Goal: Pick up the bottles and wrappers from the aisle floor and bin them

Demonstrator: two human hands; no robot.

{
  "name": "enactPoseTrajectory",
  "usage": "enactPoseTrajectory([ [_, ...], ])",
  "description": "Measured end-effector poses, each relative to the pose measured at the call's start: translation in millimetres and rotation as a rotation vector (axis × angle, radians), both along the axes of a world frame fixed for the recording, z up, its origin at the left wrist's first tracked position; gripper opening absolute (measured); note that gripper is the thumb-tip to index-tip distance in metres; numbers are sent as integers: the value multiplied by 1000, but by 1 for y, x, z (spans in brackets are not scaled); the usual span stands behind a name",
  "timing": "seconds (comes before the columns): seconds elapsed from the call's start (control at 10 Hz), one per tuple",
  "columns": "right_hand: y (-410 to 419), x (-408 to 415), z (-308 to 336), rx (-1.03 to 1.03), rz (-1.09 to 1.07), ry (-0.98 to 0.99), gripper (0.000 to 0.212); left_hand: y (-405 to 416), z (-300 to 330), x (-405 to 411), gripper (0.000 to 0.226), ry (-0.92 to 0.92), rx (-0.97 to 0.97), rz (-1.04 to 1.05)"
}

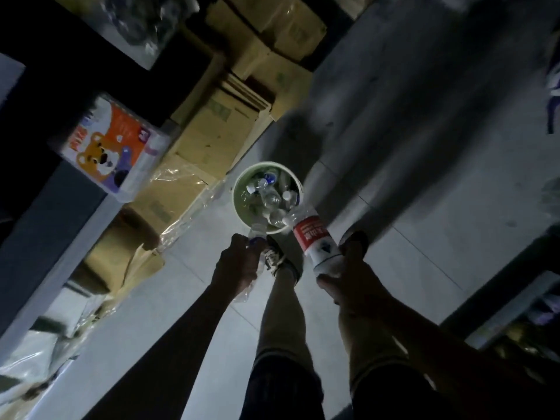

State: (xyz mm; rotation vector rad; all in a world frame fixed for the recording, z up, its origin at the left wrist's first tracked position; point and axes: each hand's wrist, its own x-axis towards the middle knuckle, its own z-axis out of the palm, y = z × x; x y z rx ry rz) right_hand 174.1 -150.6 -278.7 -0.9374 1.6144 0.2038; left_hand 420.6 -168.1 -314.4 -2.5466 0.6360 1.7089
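- Dim grey tiled aisle floor (394, 165) runs between a stack of brown cardboard boxes (212, 125) along a dark shelf unit on one side and more shelving on the other; a pack printed with an orange cartoon bear (112, 144) juts from the shelf.
- A round pale green waste bin (239, 204) stands on the floor just ahead of the person's feet, already holding several clear plastic bottles with white and blue caps, so much of the litter looks binned.
- The left hand (239, 262) is curled round a small crumpled clear plastic bottle (257, 230), whose top reaches the bin's near rim; something clear and crinkly shows below the fist, possibly a wrapper, though it is too dim to tell.
- The right hand (336, 283) is clamped on the base end of a larger clear bottle with a red and white label (315, 237), tilted neck-first so its cap end hangs over the bin's edge.
- Both bottles are held necks forward and low over the opening, probably so they drop straight in rather than bounce off the rim.
- The bin looks fairly full, so the larger bottle may perch on the pile or roll out if let go carelessly.
- One foot in a dark laced shoe (275, 256) stands close behind the bin, between the two arms.
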Motion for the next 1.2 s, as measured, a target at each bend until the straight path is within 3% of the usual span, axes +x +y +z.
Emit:
enactPoseTrajectory([
  [0.2, -46, 54, -171, -167, -13, 31, 74, -22, -150, 13, 50, 47, 58, 190],
  [0.3, -62, 70, -216, -275, 22, 67, 74, -28, -205, 13, 68, 5, 48, 160],
  [0.4, -67, 86, -278, -308, 128, 119, 78, -33, -265, 17, 77, -133, 30, -60],
  [0.5, -62, 94, -295, -329, 205, 177, 82, -29, -289, 24, 77, -235, 26, -164],
  [0.6, -54, 97, -293, -333, 240, 258, 75, -21, -296, 25, 69, -355, -42, -230],
  [0.7, -60, 99, -290, -294, 153, 214, 65, -23, -284, 18, 56, -390, -154, -221],
  [0.8, -72, 103, -280, -222, -35, 108, 83, -24, -258, 13, 45, -369, -272, -186],
  [0.9, -71, 102, -258, -180, -50, 73, 108, -22, -230, 13, 41, -395, -279, -175],
  [1.0, -57, 93, -225, -171, -8, 30, 113, -12, -179, 10, 40, -369, -307, -189],
  [1.2, -46, 70, -126, -98, 150, 63, 77, 1, -92, 7, 36, -291, -213, -249],
])
